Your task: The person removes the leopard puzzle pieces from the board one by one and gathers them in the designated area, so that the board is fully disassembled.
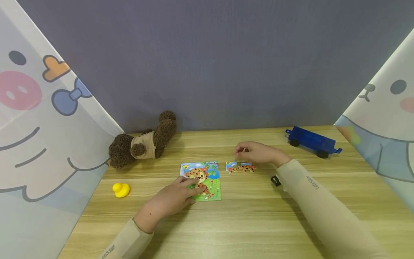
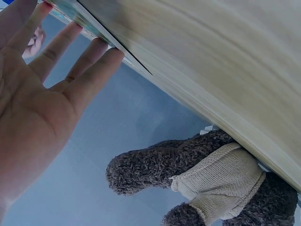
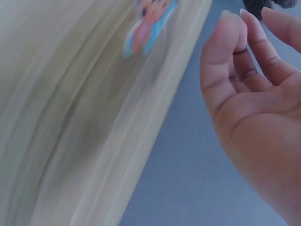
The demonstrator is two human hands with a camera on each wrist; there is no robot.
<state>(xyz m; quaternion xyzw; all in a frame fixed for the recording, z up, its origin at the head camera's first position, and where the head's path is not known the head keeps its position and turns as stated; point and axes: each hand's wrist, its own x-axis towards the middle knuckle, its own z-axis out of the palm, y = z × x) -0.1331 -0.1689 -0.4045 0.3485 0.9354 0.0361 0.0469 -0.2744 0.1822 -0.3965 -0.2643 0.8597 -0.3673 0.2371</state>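
A leopard picture puzzle (image 1: 215,194) with a green and blue background lies on the table. My left hand (image 1: 171,196) rests over its left side, fingers extended and fingertips on the picture; they hide part of the leopard. The left wrist view shows the same hand (image 2: 42,89) with fingers spread at the board's edge. To the right lie loose puzzle pieces (image 1: 247,168) with leopard print. My right hand (image 1: 257,153) hovers just behind them, its fingers loosely bent. In the right wrist view, nothing shows between the thumb and fingers of that hand (image 3: 254,89).
A brown teddy bear (image 1: 143,145) lies at the back left, with a yellow rubber duck (image 1: 121,190) nearer the left edge. A blue toy wagon (image 1: 312,140) stands at the back right. Beside the right sleeve is a small black object (image 1: 275,180). A grey partition (image 1: 226,72) rises behind the table.
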